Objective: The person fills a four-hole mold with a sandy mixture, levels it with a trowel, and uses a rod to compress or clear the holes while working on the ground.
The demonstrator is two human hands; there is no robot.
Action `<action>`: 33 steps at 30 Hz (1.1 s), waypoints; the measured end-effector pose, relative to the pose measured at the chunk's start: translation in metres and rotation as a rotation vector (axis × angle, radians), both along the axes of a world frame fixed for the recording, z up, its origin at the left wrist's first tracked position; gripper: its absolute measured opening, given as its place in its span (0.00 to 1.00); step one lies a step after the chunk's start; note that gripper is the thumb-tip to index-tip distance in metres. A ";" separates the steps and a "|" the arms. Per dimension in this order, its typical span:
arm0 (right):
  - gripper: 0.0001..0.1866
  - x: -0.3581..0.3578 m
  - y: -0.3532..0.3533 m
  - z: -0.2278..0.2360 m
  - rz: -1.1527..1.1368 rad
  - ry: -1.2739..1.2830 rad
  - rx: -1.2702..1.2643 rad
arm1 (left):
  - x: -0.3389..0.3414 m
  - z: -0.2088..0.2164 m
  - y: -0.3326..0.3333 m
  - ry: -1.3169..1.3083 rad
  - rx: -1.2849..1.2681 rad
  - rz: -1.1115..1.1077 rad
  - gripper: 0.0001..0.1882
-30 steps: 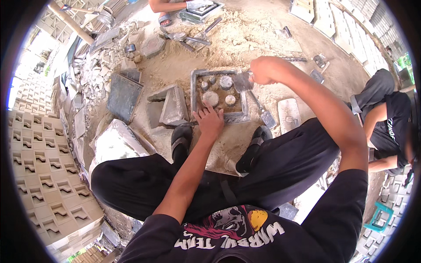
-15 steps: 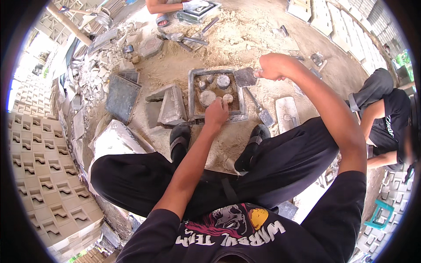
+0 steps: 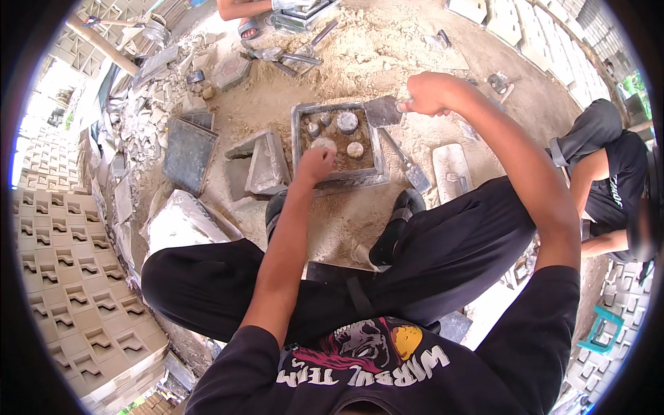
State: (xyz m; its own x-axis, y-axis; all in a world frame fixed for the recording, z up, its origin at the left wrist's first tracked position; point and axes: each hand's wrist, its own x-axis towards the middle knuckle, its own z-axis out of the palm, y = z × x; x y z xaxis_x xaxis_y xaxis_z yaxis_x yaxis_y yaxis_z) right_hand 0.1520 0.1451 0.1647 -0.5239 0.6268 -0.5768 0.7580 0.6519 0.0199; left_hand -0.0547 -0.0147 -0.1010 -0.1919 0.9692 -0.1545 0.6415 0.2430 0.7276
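Observation:
A square metal frame mould [image 3: 379, 142] lies on the sandy ground between my feet. Several round, pale-topped pieces of different sizes stand in the brown sand inside it. My left hand [image 3: 317, 164] reaches over the near left part of the mould, fingers curled at the edge of a large round piece [image 3: 324, 144]; whether they grip it is hidden. A smaller round piece [image 3: 355, 150] stands to the right of that hand. With my right hand [image 3: 430, 95] I hold a trowel [image 3: 382, 111], its flat blade just over the mould's far right corner.
A second trowel [image 3: 415, 176] and a pale float [image 3: 452, 173] lie right of the mould. Left are a concrete block [image 3: 266, 166], dark plates [image 3: 188, 153] and rubble [image 3: 149, 114]. Hammers [image 3: 304, 57] lie farther off. One person [image 3: 615, 180] sits at right; another's gloved hand [image 3: 294, 5] works ahead.
My left hand has moved left from the smaller round piece to the large one. My right hand still holds the trowel near the mould's corner. The whole view has shifted slightly.

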 end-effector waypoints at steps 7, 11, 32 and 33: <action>0.27 -0.006 -0.001 -0.003 0.030 -0.032 0.010 | -0.028 0.030 -0.002 0.371 -0.457 -0.039 0.23; 0.28 -0.012 -0.004 -0.005 0.044 -0.010 -0.002 | -0.023 0.024 -0.005 0.398 -0.455 -0.012 0.22; 0.28 -0.004 -0.004 -0.010 0.059 -0.038 0.000 | -0.027 0.014 -0.018 0.443 -0.209 0.148 0.29; 0.28 -0.003 -0.003 -0.013 0.057 -0.040 0.000 | -0.027 0.013 -0.018 0.430 -0.148 0.151 0.27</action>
